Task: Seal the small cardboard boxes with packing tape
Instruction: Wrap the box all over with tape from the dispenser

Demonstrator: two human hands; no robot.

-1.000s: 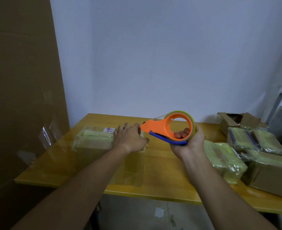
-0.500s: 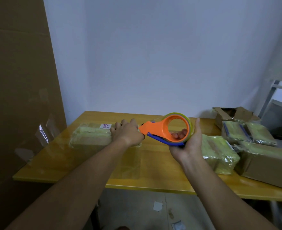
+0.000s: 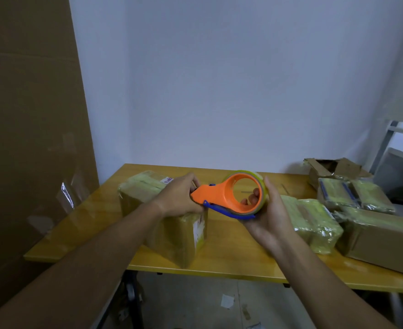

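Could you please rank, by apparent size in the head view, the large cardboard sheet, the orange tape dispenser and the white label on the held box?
1. Large cardboard sheet, largest.
2. Orange tape dispenser.
3. White label, smallest, partly hidden by the left hand.

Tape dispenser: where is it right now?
In the head view, centre: the orange tape dispenser is held in the right hand, its nose beside the left hand on the wrapped box.

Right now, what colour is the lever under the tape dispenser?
Blue. The lever runs along the underside of the orange tape dispenser; the head view shows it.
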